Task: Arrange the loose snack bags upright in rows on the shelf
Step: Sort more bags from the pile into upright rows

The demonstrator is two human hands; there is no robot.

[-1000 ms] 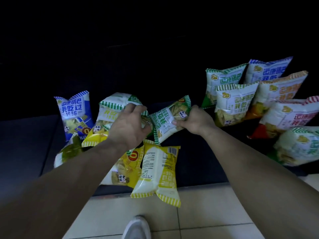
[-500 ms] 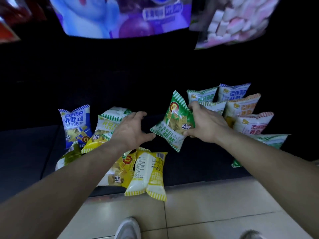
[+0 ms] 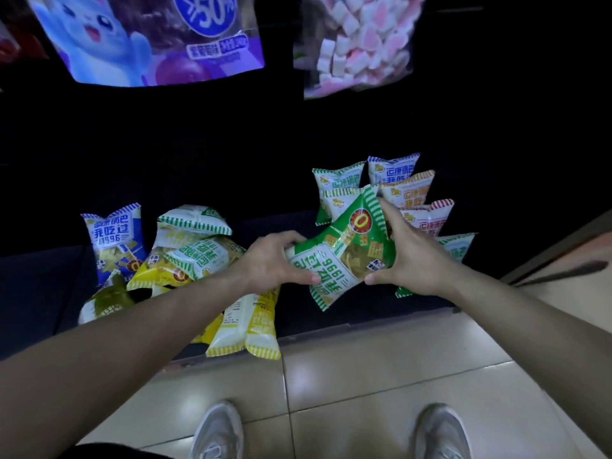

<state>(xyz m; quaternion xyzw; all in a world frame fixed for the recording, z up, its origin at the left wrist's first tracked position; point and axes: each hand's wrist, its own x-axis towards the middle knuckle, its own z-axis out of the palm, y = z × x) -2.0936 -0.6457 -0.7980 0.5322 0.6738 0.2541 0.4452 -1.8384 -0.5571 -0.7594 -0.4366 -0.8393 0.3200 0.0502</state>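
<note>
Above the dark shelf (image 3: pixel 364 309), between the loose pile (image 3: pixel 195 256) at my left and the upright rows (image 3: pixel 407 190) at my right, I hold a tilted green-and-white striped snack bag (image 3: pixel 347 256). My left hand (image 3: pixel 268 263) and right hand (image 3: pixel 414 256) each grip one side, fingers curled round it. Its print reads upside down: "1996", with a red ring logo.
</note>
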